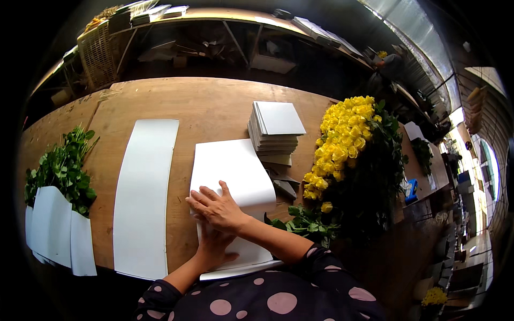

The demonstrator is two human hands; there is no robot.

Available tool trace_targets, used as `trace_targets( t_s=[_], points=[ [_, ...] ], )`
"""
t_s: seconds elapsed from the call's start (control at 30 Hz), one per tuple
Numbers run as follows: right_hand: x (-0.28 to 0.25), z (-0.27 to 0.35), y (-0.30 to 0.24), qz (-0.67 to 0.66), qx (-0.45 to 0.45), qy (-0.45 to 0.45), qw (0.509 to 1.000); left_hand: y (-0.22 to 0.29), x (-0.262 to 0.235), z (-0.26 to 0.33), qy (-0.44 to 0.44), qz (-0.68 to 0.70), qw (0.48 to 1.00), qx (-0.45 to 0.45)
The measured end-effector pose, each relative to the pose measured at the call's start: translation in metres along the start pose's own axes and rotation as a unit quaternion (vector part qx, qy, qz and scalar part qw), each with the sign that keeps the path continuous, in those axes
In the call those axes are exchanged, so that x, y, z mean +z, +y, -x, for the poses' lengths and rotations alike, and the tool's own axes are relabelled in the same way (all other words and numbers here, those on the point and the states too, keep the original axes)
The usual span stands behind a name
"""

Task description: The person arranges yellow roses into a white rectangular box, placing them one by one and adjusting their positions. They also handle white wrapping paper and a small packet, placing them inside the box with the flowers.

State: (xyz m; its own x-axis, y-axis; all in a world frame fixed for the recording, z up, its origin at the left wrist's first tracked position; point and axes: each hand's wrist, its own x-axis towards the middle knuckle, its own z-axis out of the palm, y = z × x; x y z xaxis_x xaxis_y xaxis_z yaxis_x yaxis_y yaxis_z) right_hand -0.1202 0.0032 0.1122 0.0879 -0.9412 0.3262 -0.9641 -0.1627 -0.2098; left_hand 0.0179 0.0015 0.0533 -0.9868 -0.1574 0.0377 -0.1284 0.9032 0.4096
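Observation:
A large white sheet of paper (230, 166) lies in front of me, its right side bent over in a curve. My right hand (218, 209) rests flat on it near the left edge, fingers spread. Just below, crossing under the right hand, my left hand (215, 247) presses on the paper with its thumb stretched out; its other fingers are mostly hidden. Neither hand grips anything that I can see. Beneath the near end, more white paper (241, 273) shows at the table edge. A stack of white-topped cards (278, 119) stands beyond the sheet's right corner.
On the wooden table (160, 96), a long strip of white paper (144, 198) lies to the left. Farther left are green leafy stems (67, 166) and white sheets (53, 224). A big bunch of yellow roses (345, 139) fills the right side. Loose leaves (305, 224) lie by my right forearm.

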Motion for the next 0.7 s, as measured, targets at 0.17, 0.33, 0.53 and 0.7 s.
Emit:
trace_targets(
  t_s=[0.17, 0.33, 0.53, 0.7],
  points=[
    [-0.093, 0.061, 0.089, -0.033, 0.189, 0.211, 0.959, 0.006, 0.009, -0.001, 0.009, -0.052, 0.999, 0.004],
    [-0.097, 0.251, 0.196, 0.255, 0.601, -0.229, 0.722, 0.007, 0.010, -0.002, 0.007, -0.063, 0.998, 0.030],
    [-0.082, 0.334, 0.206, 0.039, 0.496, 0.000, 0.867, 0.002, 0.013, 0.007, 0.023, -0.087, 0.995, 0.034],
    [-0.096, 0.289, 0.214, 0.002, 0.429, 0.186, 0.884, 0.005, 0.011, 0.000, 0.018, -0.085, 0.996, 0.037]
  ],
)
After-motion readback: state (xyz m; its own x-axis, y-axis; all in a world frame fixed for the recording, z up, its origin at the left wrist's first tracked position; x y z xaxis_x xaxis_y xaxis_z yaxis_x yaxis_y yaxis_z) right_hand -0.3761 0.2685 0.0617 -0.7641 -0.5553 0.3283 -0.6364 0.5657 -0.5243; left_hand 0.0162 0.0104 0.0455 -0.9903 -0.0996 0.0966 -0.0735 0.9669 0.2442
